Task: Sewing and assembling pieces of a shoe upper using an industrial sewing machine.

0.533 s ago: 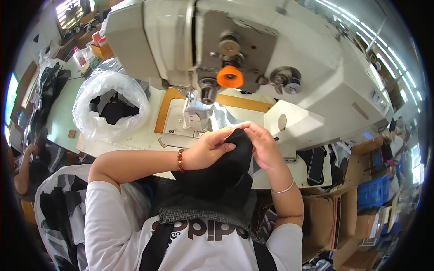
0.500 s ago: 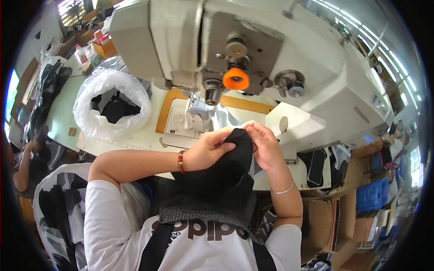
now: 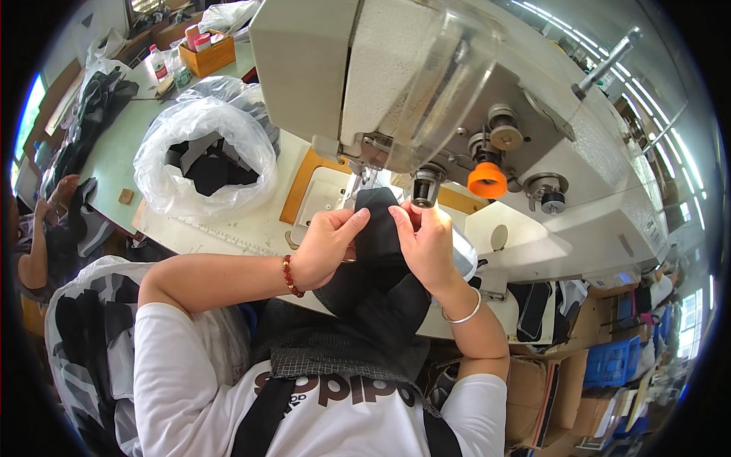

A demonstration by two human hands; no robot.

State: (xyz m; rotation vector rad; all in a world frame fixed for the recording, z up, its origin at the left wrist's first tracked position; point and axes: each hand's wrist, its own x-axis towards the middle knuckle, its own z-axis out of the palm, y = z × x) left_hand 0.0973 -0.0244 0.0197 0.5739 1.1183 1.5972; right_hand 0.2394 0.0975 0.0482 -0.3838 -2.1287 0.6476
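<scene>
Looks bright, lit by long white ceiling tubes far right of the bare right hand, washed out at a narrow white window far left of the bare left hand. Glints on a clear plastic guard above both. Bends and softens toward the outer edges.

The wide head view looks steeply down from close before the sewing machine, facing it.

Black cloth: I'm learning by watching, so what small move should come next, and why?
Probably ease the black cloth slightly forward, both sides pinched: the left hand and right hand hold its two sides, and its far edge appears close to the working end of the sewing machine, though whether they touch is unclear.
</scene>
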